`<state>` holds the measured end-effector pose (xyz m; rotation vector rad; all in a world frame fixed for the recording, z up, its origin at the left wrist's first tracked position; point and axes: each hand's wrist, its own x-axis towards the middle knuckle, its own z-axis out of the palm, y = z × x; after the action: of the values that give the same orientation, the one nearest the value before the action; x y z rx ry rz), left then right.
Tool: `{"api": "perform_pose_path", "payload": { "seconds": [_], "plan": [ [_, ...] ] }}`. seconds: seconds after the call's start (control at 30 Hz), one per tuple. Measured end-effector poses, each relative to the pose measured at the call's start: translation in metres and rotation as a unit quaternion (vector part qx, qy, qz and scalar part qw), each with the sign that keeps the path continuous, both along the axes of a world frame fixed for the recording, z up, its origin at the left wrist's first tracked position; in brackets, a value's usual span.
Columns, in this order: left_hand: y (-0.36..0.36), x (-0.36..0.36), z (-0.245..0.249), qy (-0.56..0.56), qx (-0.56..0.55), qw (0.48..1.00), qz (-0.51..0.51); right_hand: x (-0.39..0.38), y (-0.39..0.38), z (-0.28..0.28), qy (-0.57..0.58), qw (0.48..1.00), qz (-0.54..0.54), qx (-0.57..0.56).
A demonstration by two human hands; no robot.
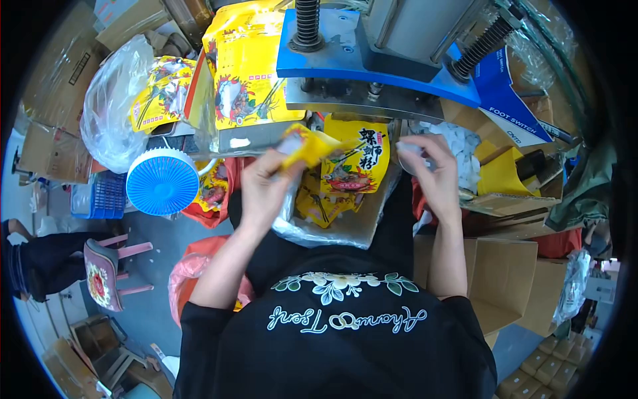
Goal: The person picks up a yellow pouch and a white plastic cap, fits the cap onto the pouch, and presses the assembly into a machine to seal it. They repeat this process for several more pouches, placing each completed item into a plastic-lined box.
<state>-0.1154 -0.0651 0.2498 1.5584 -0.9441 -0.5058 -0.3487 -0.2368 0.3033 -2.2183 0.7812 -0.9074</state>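
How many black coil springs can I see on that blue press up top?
2. One black coil spring stands upright at the left end of the blue metal plate; the other slants at its right end. Others may be hidden behind the grey machine body.

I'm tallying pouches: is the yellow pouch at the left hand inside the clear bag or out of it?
Out: the left hand holds the yellow pouch lifted above the clear bag, where other pouches lie.
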Motion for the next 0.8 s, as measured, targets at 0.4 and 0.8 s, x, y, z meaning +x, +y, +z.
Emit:
{"api": "perform_pose_path", "payload": {
  "seconds": [0.4,0.8],
  "plan": [
    [-0.012,-0.041,-0.037,-0.029,0.103,0.984,-0.146,0.021,0.003,-0.004,0.094,0.978,0.167,0.077],
    [-0.021,-0.046,-0.046,0.152,0.107,0.958,-0.218,0.021,-0.01,-0.008,0.109,0.953,0.219,0.177]
  ]
}}
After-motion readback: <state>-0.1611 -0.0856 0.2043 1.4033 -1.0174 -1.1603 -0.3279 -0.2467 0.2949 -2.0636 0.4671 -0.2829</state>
